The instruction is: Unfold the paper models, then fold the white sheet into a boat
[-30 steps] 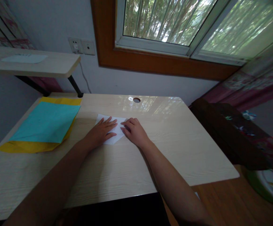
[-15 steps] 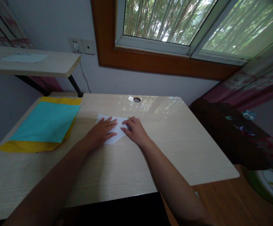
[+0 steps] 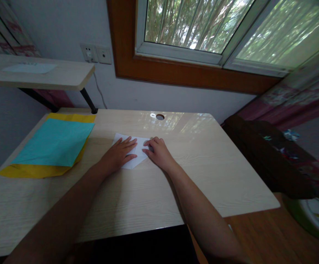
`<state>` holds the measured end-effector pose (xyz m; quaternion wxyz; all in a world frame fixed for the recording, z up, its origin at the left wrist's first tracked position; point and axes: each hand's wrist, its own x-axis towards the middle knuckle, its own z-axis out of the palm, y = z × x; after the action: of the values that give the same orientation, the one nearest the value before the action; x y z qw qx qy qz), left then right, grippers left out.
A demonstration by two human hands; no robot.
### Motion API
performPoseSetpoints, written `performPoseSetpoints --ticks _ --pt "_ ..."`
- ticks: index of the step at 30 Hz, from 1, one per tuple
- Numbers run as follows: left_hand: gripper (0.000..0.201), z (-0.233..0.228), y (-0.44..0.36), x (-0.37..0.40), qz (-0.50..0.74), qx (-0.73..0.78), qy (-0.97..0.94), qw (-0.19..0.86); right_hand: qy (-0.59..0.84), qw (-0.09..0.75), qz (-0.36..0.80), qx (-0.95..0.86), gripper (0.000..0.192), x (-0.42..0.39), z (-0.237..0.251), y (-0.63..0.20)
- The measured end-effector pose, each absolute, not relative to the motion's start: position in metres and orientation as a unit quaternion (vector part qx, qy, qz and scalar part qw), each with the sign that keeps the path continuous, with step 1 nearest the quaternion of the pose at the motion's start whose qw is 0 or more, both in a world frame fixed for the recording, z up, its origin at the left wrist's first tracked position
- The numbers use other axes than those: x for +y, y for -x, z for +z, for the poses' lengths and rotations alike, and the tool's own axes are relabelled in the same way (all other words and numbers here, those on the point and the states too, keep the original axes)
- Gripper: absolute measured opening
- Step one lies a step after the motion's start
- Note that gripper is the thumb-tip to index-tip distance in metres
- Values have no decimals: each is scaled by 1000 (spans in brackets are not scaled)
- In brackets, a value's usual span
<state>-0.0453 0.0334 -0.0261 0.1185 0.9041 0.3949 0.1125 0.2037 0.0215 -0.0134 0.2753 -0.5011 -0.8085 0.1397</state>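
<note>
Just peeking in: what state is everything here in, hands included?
Left hand: spread flat on the white paper
Right hand: fingers bent, thumb apart, at the paper's right side
White paper: flat on the table, seemingly folded
Blue sheet: flat, atop the yellow sheet
Yellow sheet: partly covered, edges showing
Left wall socket: a plug in it
Window: cannot tell whether open or shut

A white sheet of paper (image 3: 140,149), folded to an angular shape with a slanting near-right side, lies flat on the counter (image 3: 208,168), well in from its far and near edges. A faint crease line shows near its middle. The left hand (image 3: 121,152) covers its left part, the right hand (image 3: 158,152) its right end.
</note>
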Motion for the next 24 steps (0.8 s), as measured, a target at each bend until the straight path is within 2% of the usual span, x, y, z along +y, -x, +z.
performPoseSetpoints --ticks 7,24 --pt "62 -26 45 34 110 403 -901 117 500 283 143 -806 12 22 -14 -204" --pt "60 -24 43 32 115 409 -899 108 513 275 152 -799 14 24 -11 -205"
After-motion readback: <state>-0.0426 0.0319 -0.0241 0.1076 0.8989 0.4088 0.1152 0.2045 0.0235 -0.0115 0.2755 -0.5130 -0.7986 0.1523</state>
